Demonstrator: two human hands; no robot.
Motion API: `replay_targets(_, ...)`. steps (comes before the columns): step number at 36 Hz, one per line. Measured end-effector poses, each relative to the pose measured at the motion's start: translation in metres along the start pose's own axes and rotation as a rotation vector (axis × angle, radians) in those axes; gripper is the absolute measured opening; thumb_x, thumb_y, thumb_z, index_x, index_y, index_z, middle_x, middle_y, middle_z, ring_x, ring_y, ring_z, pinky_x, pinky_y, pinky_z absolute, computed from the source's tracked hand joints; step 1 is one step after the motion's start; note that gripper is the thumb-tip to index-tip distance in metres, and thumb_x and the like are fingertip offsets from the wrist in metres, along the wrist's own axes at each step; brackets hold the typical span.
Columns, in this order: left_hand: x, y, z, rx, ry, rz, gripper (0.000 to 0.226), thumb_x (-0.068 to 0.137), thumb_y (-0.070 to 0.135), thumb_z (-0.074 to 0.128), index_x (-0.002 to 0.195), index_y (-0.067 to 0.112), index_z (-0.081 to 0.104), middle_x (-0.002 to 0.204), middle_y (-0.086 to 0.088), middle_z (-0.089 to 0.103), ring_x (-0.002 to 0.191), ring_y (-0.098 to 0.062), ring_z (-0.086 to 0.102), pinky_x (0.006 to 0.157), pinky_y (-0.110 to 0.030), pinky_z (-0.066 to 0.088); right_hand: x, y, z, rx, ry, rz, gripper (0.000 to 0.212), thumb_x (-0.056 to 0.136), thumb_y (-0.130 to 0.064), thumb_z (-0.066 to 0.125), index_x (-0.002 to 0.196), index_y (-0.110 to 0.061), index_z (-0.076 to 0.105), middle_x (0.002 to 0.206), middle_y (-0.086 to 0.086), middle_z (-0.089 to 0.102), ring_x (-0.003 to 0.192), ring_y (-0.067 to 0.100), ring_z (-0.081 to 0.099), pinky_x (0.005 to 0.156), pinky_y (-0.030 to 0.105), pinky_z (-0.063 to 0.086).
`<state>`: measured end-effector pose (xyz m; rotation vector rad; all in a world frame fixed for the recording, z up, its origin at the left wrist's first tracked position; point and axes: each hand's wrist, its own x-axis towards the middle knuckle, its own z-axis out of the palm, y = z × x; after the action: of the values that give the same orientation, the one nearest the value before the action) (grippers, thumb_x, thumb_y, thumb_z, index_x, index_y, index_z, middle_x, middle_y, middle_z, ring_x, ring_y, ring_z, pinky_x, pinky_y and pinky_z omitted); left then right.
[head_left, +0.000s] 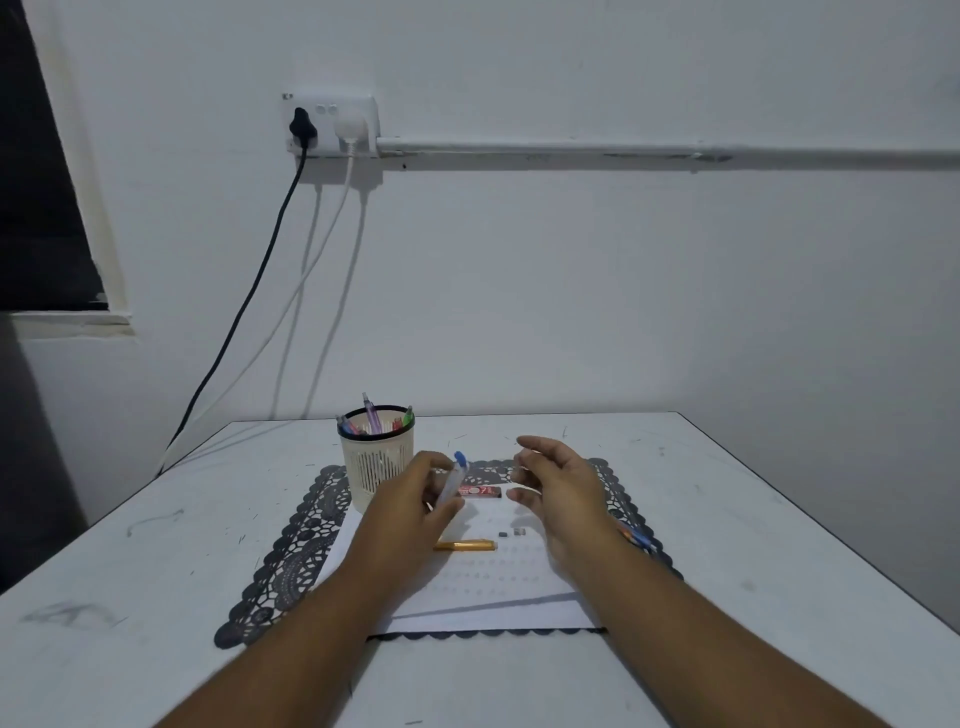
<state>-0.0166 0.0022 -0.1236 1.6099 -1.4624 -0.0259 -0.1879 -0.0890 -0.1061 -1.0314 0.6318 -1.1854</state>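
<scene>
My left hand (415, 499) holds a clear pen with a blue cap (453, 478) above a white sheet of paper (483, 587). Just to its right my right hand (556, 488) hovers with relaxed, slightly bent fingers and holds nothing. On the paper lie an orange pen (466, 545), two small grey pieces (511, 532) and a red lead case (480, 490). Beside my left hand stands a cream pen holder (375, 462) with several coloured pens in it.
A black lace placemat (291, 566) lies under the paper on the white table (727, 519). A blue and red pen (636, 538) shows past my right wrist. Cables hang from a wall socket (332, 124) at the back left.
</scene>
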Motion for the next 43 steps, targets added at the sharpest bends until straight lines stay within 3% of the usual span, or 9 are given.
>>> replay_targets(8,0.002,-0.004,-0.001,0.065,0.104,-0.059,0.052,0.092,0.025,0.075,0.139,0.033,0.054,0.079,0.009,0.065,0.072,-0.006,0.062,0.068,-0.034,0.053,0.014,0.006,-0.02,-0.013,0.083,0.088,0.015,0.1,0.001,0.06,0.108,-0.005,0.072,0.09,0.014,0.066,0.073,0.021,0.063,0.067,0.033,0.059)
replay_targets(12,0.001,-0.002,0.0,0.091,0.104,-0.039,0.046,0.093,0.022,0.073,0.136,0.034,0.057,0.074,0.007,0.063,0.069,-0.006,0.06,0.064,-0.029,0.048,0.015,0.005,-0.022,-0.022,0.087,0.114,0.015,0.1,0.002,0.061,0.108,-0.003,0.072,0.09,0.013,0.07,0.072,0.022,0.068,0.069,0.035,0.061)
replay_targets(25,0.005,-0.005,0.001,0.104,0.099,-0.024,0.042,0.097,0.021,0.068,0.134,0.036,0.06,0.075,0.006,0.065,0.07,-0.007,0.061,0.065,-0.031,0.05,0.017,0.007,-0.025,-0.082,0.059,0.117,0.016,0.099,0.0,0.062,0.106,-0.007,0.075,0.088,0.012,0.071,0.072,0.023,0.07,0.076,0.04,0.063)
replay_targets(28,0.007,-0.003,0.002,0.11,0.08,-0.029,0.041,0.097,0.023,0.068,0.135,0.036,0.06,0.078,0.009,0.065,0.072,-0.004,0.06,0.061,-0.023,0.046,0.018,0.006,-0.025,-0.088,0.059,0.122,0.016,0.099,0.0,0.062,0.105,-0.007,0.075,0.087,0.013,0.071,0.071,0.024,0.07,0.075,0.041,0.063)
replay_targets(34,0.015,-0.001,0.003,0.191,0.018,0.036,0.038,0.098,0.021,0.066,0.133,0.034,0.062,0.078,0.01,0.065,0.07,-0.003,0.059,0.06,-0.022,0.043,0.019,0.003,-0.025,-0.1,0.074,0.132,0.016,0.099,0.001,0.062,0.104,-0.006,0.075,0.082,0.013,0.072,0.071,0.024,0.07,0.079,0.044,0.064)
replay_targets(40,0.043,-0.005,0.012,0.439,-0.123,0.038,0.022,0.1,0.018,0.059,0.114,0.025,0.074,0.104,0.004,0.075,0.093,-0.013,0.065,0.079,-0.029,0.051,0.02,0.002,-0.028,-0.067,0.071,0.103,0.016,0.097,0.004,0.062,0.107,-0.004,0.072,0.085,0.014,0.07,0.072,0.024,0.068,0.081,0.043,0.064)
replay_targets(43,0.055,-0.003,0.018,0.516,-0.144,0.023,0.025,0.098,0.013,0.053,0.106,0.023,0.074,0.102,0.004,0.074,0.093,-0.014,0.063,0.077,-0.031,0.051,0.02,0.001,-0.028,-0.058,0.073,0.096,0.015,0.096,0.005,0.063,0.108,-0.002,0.069,0.086,0.016,0.07,0.072,0.024,0.068,0.076,0.039,0.064)
